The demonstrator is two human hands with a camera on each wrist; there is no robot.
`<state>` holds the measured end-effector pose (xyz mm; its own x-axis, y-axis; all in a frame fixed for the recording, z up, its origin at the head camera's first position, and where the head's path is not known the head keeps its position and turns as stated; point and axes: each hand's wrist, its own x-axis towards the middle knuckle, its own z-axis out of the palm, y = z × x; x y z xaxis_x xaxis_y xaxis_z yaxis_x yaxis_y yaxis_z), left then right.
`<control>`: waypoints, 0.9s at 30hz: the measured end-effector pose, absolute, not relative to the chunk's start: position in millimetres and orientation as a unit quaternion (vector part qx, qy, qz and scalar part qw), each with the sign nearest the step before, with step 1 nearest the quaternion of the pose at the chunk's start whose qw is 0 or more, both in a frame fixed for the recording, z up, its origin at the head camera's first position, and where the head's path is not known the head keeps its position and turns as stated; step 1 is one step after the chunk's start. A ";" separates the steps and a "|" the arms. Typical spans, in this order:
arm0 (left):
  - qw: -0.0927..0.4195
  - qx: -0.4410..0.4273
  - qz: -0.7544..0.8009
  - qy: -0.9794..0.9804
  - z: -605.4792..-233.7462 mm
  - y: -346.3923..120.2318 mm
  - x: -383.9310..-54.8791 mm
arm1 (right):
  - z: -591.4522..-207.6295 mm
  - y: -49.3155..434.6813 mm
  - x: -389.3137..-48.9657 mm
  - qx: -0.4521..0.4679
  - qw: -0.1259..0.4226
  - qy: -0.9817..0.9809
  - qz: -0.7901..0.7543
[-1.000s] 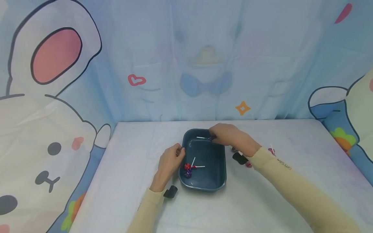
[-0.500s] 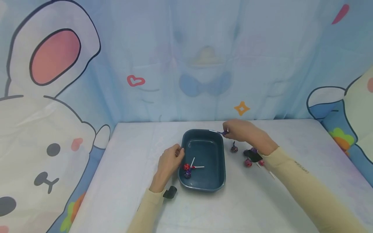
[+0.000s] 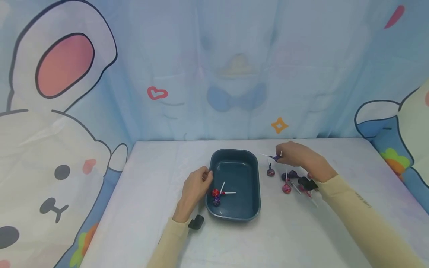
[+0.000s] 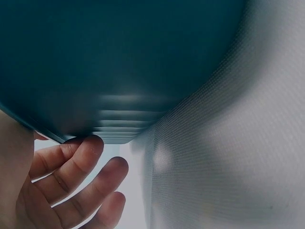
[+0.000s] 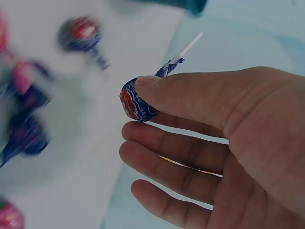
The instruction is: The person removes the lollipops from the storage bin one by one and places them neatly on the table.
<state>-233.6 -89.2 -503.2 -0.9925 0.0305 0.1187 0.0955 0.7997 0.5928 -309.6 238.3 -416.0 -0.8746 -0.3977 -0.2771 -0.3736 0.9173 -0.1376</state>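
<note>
My left hand pinches the left rim of a dark teal plastic tray. From the left wrist view, its fingers lie against the tray's outer wall, with the thumb mostly hidden. Inside the tray, near the front left corner, lie a red-wrapped lollipop and a purple one, with white sticks beside them. Right of the tray, my right hand is raised near the back of the table. Between its thumb and forefinger it pinches a lollipop in a blue and red wrapper, white stick pointing left toward the tray.
One dark-wrapped lollipop lies alone on the white tablecloth, just right of the tray. Farther right is a loose group of several more, among them a pink one, partly hidden by the right wrist's black camera. A printed curtain stands behind the table.
My right hand has moved from the tray's back right corner out to the right with the lollipop, uncovering the lollipops on the table. My left hand stays at the tray's rim.
</note>
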 end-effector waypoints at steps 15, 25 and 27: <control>0.054 -0.034 -0.315 -0.947 -505.2 -88.9 -233.7 | -446.6 266.5 -317.7 -0.133 0.222 0.965 -0.028; 0.049 -0.034 -0.319 -0.946 -502.8 -89.3 -233.9 | -449.8 268.2 -314.5 -0.131 0.227 0.964 -0.035; 0.049 -0.035 -0.320 -0.946 -502.1 -89.6 -233.9 | -449.9 268.1 -314.0 -0.131 0.226 0.965 -0.037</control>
<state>-233.9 -89.6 -502.1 -0.9929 0.0343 0.1143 0.0966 0.7932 0.6013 -314.0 268.1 -449.9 -0.8636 -0.2690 -0.4263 -0.2358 0.9631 -0.1300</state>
